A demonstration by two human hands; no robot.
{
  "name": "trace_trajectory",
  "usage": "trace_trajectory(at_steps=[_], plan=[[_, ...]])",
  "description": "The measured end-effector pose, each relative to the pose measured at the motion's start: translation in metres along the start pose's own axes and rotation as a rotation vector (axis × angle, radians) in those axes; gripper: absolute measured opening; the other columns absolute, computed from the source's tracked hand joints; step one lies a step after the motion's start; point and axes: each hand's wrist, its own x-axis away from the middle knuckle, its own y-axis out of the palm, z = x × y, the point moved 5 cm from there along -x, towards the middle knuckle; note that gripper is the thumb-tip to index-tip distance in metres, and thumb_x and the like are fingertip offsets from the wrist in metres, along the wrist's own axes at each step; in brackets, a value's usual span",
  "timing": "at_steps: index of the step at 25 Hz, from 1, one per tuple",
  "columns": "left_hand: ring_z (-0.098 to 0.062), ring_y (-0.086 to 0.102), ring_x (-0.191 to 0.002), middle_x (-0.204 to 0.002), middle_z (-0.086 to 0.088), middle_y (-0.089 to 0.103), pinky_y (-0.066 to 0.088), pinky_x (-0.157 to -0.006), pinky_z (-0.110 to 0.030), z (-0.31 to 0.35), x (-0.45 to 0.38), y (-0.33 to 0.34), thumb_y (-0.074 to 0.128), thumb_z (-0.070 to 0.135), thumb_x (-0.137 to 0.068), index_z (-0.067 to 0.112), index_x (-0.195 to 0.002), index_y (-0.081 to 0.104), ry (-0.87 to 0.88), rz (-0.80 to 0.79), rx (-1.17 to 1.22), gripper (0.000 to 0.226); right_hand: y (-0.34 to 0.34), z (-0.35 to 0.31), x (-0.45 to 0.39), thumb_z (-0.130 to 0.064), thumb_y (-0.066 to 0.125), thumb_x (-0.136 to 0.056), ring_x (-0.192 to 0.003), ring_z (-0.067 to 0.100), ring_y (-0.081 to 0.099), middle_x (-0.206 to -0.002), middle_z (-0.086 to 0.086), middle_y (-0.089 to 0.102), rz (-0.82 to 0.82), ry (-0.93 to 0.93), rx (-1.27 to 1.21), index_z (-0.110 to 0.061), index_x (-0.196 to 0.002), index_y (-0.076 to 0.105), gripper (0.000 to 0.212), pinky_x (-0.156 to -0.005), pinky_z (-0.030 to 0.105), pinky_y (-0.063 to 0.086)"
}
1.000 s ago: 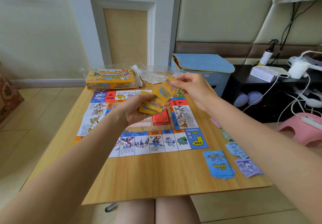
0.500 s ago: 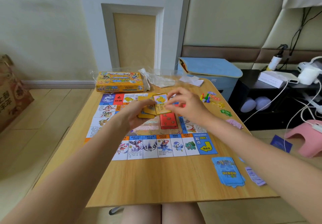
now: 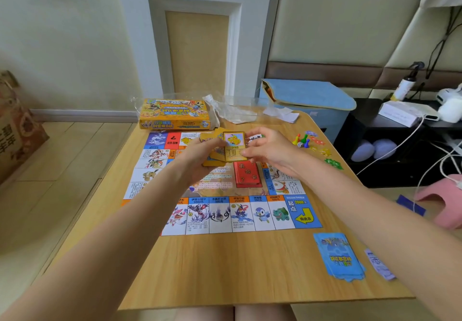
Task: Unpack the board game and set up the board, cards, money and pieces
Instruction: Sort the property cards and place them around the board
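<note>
The top yellow card [image 3: 234,145] has turned since a second ago: then the cards were fanned out and tilted, and now this one faces up with its picture showing. Both hands have come lower and closer, right over the middle of the board [image 3: 240,217].

The left hand [image 3: 197,157] is curled around a small stack of yellow cards [image 3: 215,159]. The right hand [image 3: 271,149] pinches the side of the top yellow card with its fingertips.

The board lies flat on the wooden table [image 3: 225,270]. A red pile of cards [image 3: 247,174] sits on the board just under the hands. A blue pile of cards [image 3: 340,257] lies on the table near the board's corner, and some paper money [image 3: 380,264] is just beside it. The little playing pieces [image 3: 301,140] stand on the table to the right of the board. The yellow game box [image 3: 175,113] sits at the far edge, touching the board's far end.
</note>
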Motion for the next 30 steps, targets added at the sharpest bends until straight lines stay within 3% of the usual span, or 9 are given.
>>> trace_trajectory(at_steps=[5,7,10,12,14,19,22,26,30], plan=[[-0.016,0.062,-0.055,-0.071,-0.01,0.064,0.05,-0.05,-0.023,-0.009,-0.015,-0.006,0.056,0.001,-0.088,0.004,-0.083,0.06,-0.02,-0.037,-0.15,0.007,-0.002,-0.006,-0.014,0.005,0.065,-0.081,-0.064,0.014,0.055,-0.078,0.005,0.061,-0.016,-0.014,0.148,-0.009,-0.111,0.053,0.035,-0.051,0.018,0.045],[-0.019,0.064,-0.057,-0.073,-0.014,0.069,0.05,-0.05,-0.025,-0.013,-0.02,-0.018,0.055,0.0,-0.089,0.002,-0.085,0.063,0.002,-0.034,-0.283,0.01,-0.009,-0.006,-0.027,0.004,0.063,-0.083,-0.072,0.014,0.056,-0.083,0.004,0.061,0.068,0.01,0.245,-0.006,-0.114,0.056,0.033,-0.064,0.023,0.047],[-0.015,0.056,-0.048,-0.071,-0.014,0.063,0.042,-0.046,-0.021,0.007,-0.035,-0.058,0.053,-0.003,-0.087,0.004,-0.088,0.064,0.177,0.185,-0.505,0.013,-0.018,-0.015,-0.053,-0.004,0.057,-0.089,-0.089,0.018,0.057,-0.097,0.006,0.059,0.16,-0.014,0.2,-0.007,-0.112,0.059,0.024,-0.082,0.032,0.049],[-0.02,0.051,-0.048,-0.064,-0.012,0.056,0.041,-0.052,-0.026,0.026,-0.047,-0.082,0.053,-0.003,-0.085,0.001,-0.09,0.063,0.26,0.288,-0.724,0.013,-0.005,-0.024,-0.073,-0.006,0.052,-0.093,-0.085,0.019,0.056,-0.093,0.006,0.059,0.066,-0.106,0.396,-0.013,-0.104,0.059,0.016,-0.074,0.031,0.05],[-0.025,0.049,-0.062,-0.068,-0.014,0.052,0.039,-0.059,-0.03,0.035,-0.06,-0.099,0.052,-0.002,-0.085,0.0,-0.084,0.059,0.254,0.322,-0.896,0.008,0.019,-0.023,-0.092,-0.008,0.048,-0.094,-0.072,0.017,0.05,-0.083,0.004,0.056,-0.036,-0.165,0.685,-0.015,-0.099,0.059,0.014,-0.059,0.025,0.041],[-0.021,0.041,-0.066,-0.064,-0.004,0.04,0.03,-0.05,-0.025,0.037,-0.072,-0.118,0.047,-0.005,-0.086,0.009,-0.062,0.039,0.132,0.252,-1.21,0.029,0.054,0.004,-0.122,-0.014,0.049,-0.095,-0.075,0.018,0.043,-0.08,0.005,0.049,-0.275,-0.049,0.991,-0.003,-0.098,0.061,0.017,-0.054,0.023,0.03],[-0.023,0.042,-0.068,-0.071,-0.01,0.046,0.031,-0.052,-0.027,0.051,-0.081,-0.133,0.047,-0.003,-0.087,0.008,-0.069,0.046,0.197,0.282,-1.15,0.021,0.047,-0.009,-0.142,-0.016,0.05,-0.095,-0.073,0.015,0.048,-0.084,0.005,0.055,-0.201,-0.039,0.852,-0.005,-0.102,0.064,0.018,-0.059,0.023,0.038],[-0.023,0.043,-0.064,-0.066,-0.008,0.047,0.032,-0.054,-0.024,0.068,-0.094,-0.142,0.042,-0.006,-0.084,0.012,-0.066,0.051,0.345,0.383,-0.841,0.028,0.049,-0.019,-0.169,-0.017,0.053,-0.094,-0.107,0.021,0.051,-0.117,0.008,0.056,0.077,-0.18,0.734,-0.004,-0.112,0.064,0.025,-0.082,0.024,0.036],[-0.022,0.045,-0.063,-0.065,-0.007,0.05,0.031,-0.051,-0.023,0.06,-0.107,-0.147,0.041,-0.006,-0.084,0.013,-0.068,0.054,0.265,0.392,-0.799,0.027,0.07,0.001,-0.18,-0.007,0.053,-0.093,-0.089,0.019,0.058,-0.119,0.017,0.06,0.041,0.055,0.162,-0.002,-0.127,0.053,0.034,-0.081,0.035,0.051]])
